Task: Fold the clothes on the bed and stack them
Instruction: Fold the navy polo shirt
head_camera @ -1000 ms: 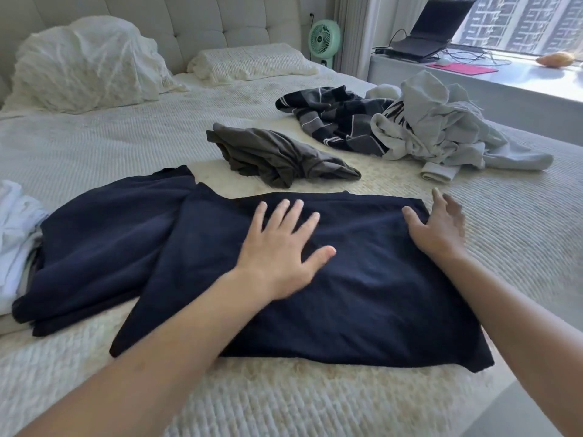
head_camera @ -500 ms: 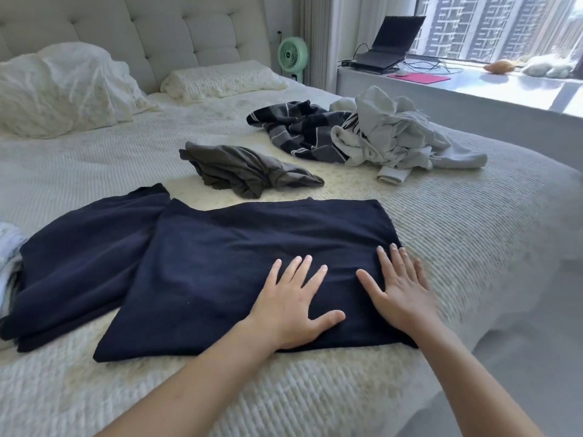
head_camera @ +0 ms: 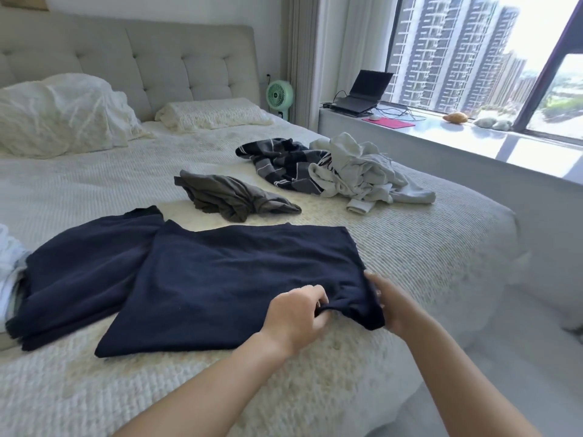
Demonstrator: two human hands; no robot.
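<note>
My two bare arms, seen from the head camera

My left hand and right hand wear no gloves, rings or watch; both forearms show uncovered up to the frame's lower edge, with no sleeve in sight

A home bedroom, high in an apartment block: a wide bed with a cream textured cover, a grey tufted upholstered headboard, rumpled white pillows, and a tall window facing high-rise residential towers.
</note>
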